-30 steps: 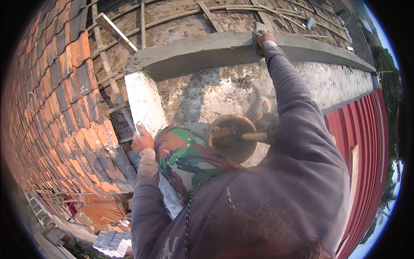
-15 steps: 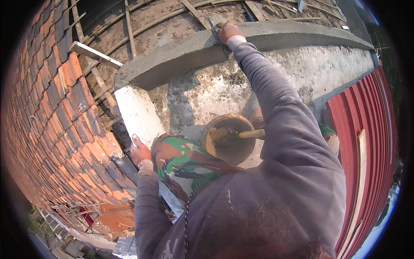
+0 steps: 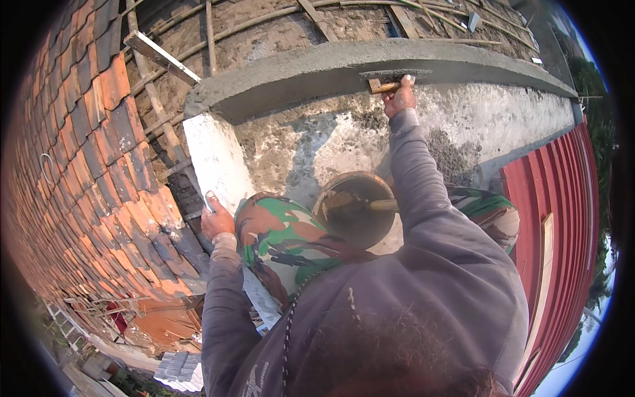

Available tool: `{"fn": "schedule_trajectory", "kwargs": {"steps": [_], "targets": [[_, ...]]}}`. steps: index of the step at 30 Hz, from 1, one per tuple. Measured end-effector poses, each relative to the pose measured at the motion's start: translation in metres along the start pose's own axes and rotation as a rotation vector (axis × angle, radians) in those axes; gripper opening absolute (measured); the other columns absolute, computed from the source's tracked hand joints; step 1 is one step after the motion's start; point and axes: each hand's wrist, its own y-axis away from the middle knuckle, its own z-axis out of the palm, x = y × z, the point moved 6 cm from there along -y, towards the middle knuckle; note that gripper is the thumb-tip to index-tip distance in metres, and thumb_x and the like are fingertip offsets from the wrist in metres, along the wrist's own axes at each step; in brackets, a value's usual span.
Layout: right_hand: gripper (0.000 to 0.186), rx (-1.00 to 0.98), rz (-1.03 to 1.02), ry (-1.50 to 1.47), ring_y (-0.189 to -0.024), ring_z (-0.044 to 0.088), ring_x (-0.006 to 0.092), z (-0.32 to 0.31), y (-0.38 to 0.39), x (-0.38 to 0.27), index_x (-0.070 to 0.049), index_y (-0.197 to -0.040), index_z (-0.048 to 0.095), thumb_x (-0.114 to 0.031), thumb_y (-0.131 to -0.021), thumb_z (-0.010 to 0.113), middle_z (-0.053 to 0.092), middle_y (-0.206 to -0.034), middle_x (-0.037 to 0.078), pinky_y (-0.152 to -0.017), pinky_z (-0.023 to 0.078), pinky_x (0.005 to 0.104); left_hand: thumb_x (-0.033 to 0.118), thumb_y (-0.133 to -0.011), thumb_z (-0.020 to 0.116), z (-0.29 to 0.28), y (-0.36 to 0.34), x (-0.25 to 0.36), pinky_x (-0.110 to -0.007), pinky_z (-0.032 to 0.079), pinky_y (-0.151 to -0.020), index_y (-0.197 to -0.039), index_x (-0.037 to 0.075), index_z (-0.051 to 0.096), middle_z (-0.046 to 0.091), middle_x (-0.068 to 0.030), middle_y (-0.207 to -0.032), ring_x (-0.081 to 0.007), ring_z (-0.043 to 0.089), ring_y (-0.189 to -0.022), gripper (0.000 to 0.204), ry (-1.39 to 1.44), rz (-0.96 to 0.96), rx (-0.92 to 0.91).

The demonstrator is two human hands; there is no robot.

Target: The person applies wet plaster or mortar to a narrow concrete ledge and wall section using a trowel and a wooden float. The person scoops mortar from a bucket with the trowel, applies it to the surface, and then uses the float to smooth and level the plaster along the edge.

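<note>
My right hand (image 3: 399,99) grips the wooden handle (image 3: 383,87) of a flat trowel (image 3: 397,73), held against the front face of a fresh grey cement band (image 3: 291,81). My left hand (image 3: 218,218) grips the edge of a white masonry ledge (image 3: 213,152), beside my knee in camouflage trousers (image 3: 278,231). Between my knees sits a round bucket (image 3: 348,225) of dark mortar, with a pale handle (image 3: 380,205) poking out, partly hidden behind my right arm. Mottled plastered masonry (image 3: 463,119) lies below the band.
Orange and dark roof tiles (image 3: 112,185) slope down along my left. Bamboo poles (image 3: 238,28) and battens lie over rough ground or roofing beyond the band. A red corrugated metal sheet (image 3: 562,192) with a long plank (image 3: 545,264) on it borders my right.
My right hand first moved left along the band's top, then came down and rightward onto its front face, where the trowel shows flat. My left hand stays on the white ledge.
</note>
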Motion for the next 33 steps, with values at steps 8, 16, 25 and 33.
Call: {"fn": "schedule_trajectory", "kwargs": {"steps": [8, 16, 25, 33], "targets": [[0.045, 0.086, -0.038, 0.126, -0.069, 0.060, 0.0223, 0.080, 0.033, 0.064, -0.009, -0.120, 0.053, -0.050, -0.103, 0.059, 0.063, -0.095, 0.010, -0.050, 0.045, 0.0348, 0.068, -0.102, 0.035, -0.002, -0.001, -0.003, -0.052, 0.050, -0.095, -0.120, -0.001, 0.072, 0.070, -0.0289, -0.117, -0.0467, 0.065, -0.111, 0.080, -0.033, -0.014, 0.001], [0.044, -0.029, 0.225, 0.245, -0.080, 0.058, 0.0210, 0.125, 0.122, 0.197, -0.008, -0.120, 0.051, -0.047, -0.103, 0.062, 0.059, -0.101, 0.008, -0.066, 0.054, 0.0418, 0.068, -0.102, 0.035, 0.003, -0.005, -0.004, -0.052, 0.050, -0.096, -0.123, -0.001, 0.071, 0.070, -0.0286, -0.117, -0.0460, 0.065, -0.112, 0.081, -0.018, 0.008, -0.008], [0.053, 0.079, 0.011, 0.130, -0.075, 0.062, 0.0231, 0.095, 0.084, 0.101, -0.005, -0.122, 0.052, -0.054, -0.103, 0.055, 0.063, -0.103, 0.012, -0.059, 0.049, 0.0379, 0.069, -0.102, 0.033, -0.006, 0.003, -0.001, -0.054, 0.049, -0.098, -0.122, 0.000, 0.071, 0.069, -0.0297, -0.119, -0.0472, 0.064, -0.113, 0.082, -0.019, -0.016, -0.035], [0.058, -0.050, 0.136, 0.193, -0.084, 0.064, 0.0263, 0.148, 0.133, 0.176, -0.004, -0.126, 0.048, -0.056, -0.102, 0.057, 0.061, -0.110, 0.015, -0.067, 0.054, 0.0409, 0.068, -0.101, 0.037, -0.002, -0.004, -0.009, -0.055, 0.046, -0.101, -0.118, 0.002, 0.073, 0.071, -0.0277, -0.114, -0.0487, 0.065, -0.110, 0.077, -0.071, -0.010, 0.047]]}}
